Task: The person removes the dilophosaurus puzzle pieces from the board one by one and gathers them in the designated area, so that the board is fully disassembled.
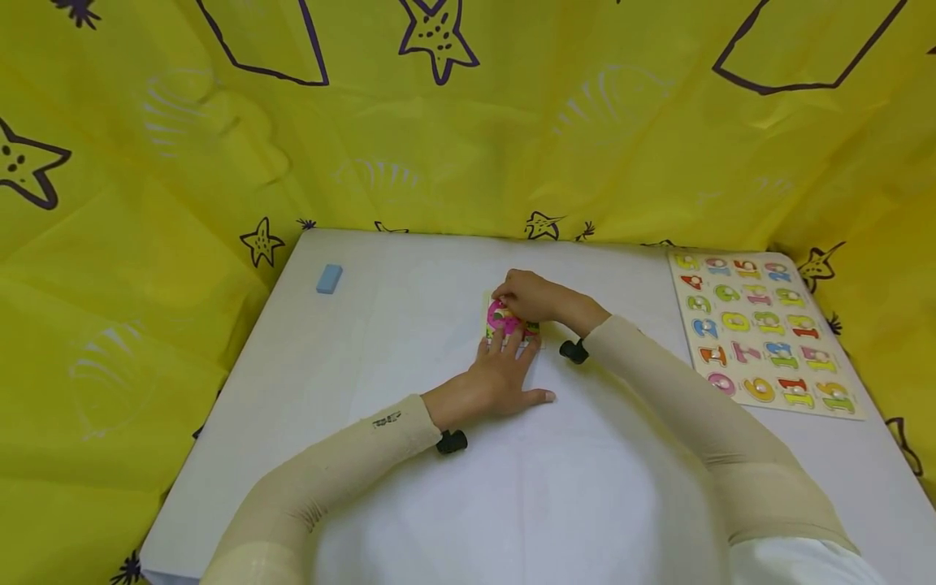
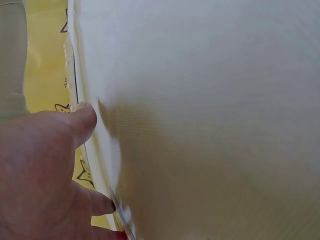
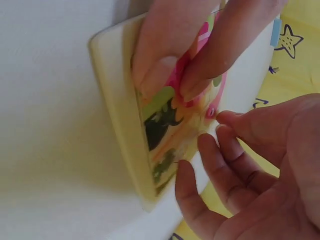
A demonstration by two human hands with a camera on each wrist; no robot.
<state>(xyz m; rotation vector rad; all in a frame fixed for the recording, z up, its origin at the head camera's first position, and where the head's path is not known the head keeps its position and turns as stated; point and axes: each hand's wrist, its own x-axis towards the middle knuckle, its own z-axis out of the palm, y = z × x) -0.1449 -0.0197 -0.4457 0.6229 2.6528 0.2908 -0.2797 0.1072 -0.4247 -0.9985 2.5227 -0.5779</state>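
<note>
A small wooden picture puzzle with a pink, green and dark picture lies on the white table. My left hand rests with spread, straight fingers on its near part. In the right wrist view, two left fingers press on the pink part. My right hand is at the puzzle's far edge, fingers curled. Its fingertips pinch the edge of a pink puzzle piece, whose outline is partly hidden by both hands. In the left wrist view my left hand shows its thumb and part of other fingers.
A number puzzle board with colourful numerals lies at the table's right. Toward the far left is a light blue block. A yellow patterned curtain surrounds the white table. Dark wrist devices sit under both wrists.
</note>
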